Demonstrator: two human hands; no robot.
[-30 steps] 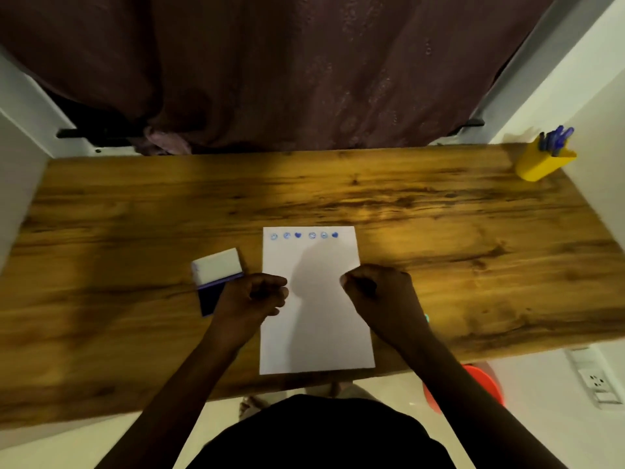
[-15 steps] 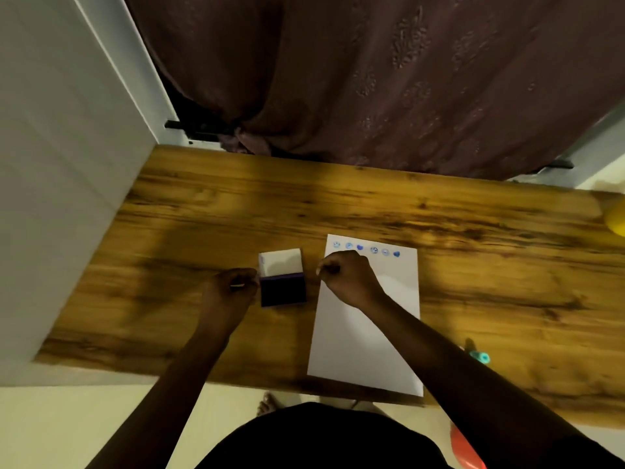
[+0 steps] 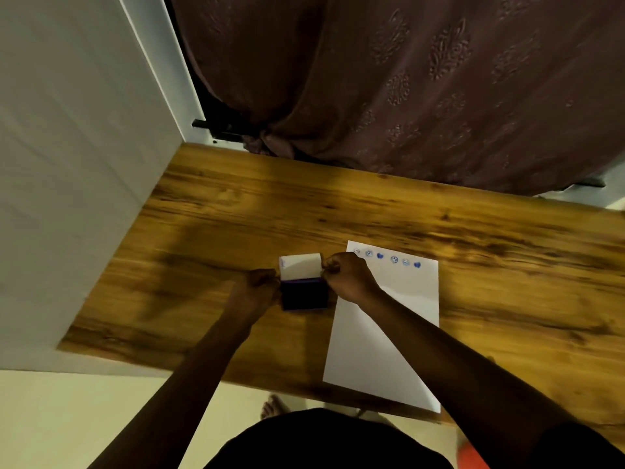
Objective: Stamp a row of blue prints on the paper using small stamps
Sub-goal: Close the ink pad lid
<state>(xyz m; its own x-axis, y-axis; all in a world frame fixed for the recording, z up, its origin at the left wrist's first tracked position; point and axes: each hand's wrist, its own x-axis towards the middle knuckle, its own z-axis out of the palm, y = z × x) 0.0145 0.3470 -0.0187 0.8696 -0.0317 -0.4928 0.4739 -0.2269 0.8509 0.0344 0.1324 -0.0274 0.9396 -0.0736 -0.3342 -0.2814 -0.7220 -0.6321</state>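
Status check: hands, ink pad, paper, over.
Left hand curled at ink pad's left edge, right hand at its right; contents of either grip unseen. Lid up. Paper shows six blue prints along top. Nothing obstructing.

Stamps, if held, are concealed within both closed hands; print designs [image 3: 387, 258] too small to identify.

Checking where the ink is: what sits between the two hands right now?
In the head view, the open ink pad with its white lid raised lies between the left hand and right hand, beside the paper.
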